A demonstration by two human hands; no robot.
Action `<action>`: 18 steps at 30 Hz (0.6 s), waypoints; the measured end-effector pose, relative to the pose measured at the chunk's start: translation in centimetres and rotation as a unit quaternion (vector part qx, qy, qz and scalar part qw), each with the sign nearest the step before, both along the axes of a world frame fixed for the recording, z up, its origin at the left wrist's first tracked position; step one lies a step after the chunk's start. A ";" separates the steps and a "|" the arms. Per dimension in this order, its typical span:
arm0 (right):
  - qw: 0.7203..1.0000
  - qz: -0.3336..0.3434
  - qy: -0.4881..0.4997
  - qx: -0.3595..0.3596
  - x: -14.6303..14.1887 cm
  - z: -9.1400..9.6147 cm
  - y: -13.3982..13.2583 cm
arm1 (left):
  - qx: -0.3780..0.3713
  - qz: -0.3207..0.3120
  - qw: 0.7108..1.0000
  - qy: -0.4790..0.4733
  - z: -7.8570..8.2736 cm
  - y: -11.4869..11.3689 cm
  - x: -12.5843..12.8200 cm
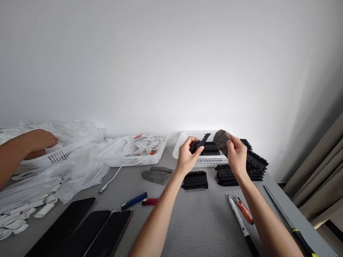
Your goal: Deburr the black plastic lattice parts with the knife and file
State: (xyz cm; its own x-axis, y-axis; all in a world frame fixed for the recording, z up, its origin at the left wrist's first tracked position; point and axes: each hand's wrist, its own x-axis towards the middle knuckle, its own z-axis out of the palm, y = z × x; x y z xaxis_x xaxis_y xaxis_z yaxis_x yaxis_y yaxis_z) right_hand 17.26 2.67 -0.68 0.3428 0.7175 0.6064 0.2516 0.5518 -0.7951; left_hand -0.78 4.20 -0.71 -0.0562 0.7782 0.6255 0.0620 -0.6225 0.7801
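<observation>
My left hand (187,155) is closed on a flat black plastic grid piece (201,142), held up and tilted above the table. Just to its right, my right hand (235,153) pinches a small grey cloth (221,140) whose edge touches the black piece. Both hands hover in front of a white slatted basket (187,137) with more black pieces inside. Below them on the grey table lie a single black grid piece (195,180) and a stack of the same pieces (235,171).
Another person's hand (37,141) reaches into a white basket (66,150) at far left, amid clear plastic bags and white tubes (43,210). A second grey cloth (157,175), blue and red lighters (134,200), three dark phones (88,228), two markers (242,217) and a cable basket (134,150) lie around.
</observation>
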 end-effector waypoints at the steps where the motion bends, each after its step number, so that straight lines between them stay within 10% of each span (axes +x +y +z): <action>1: 0.999 -0.028 -0.008 0.027 -0.1 0.0 -0.1 | 0.017 0.005 0.999 0.027 0.1 -0.2 0.2; 8: 0.975 -0.002 -0.198 0.099 -2.5 -0.4 -1.8 | 0.106 0.019 0.985 0.131 -0.1 -0.8 1.2; 18: 0.968 0.090 -0.215 0.090 -4.9 0.3 -4.9 | 0.170 0.122 0.967 0.143 -0.4 -0.6 0.4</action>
State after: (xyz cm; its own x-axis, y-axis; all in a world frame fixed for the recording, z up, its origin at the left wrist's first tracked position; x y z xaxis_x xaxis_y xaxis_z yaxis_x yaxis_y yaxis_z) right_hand 12.35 -2.21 -0.41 -0.0907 0.6123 0.7854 0.4250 0.7371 -0.5254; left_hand -0.36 3.57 -1.06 0.0007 0.5103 0.8600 0.4233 -0.7793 0.4621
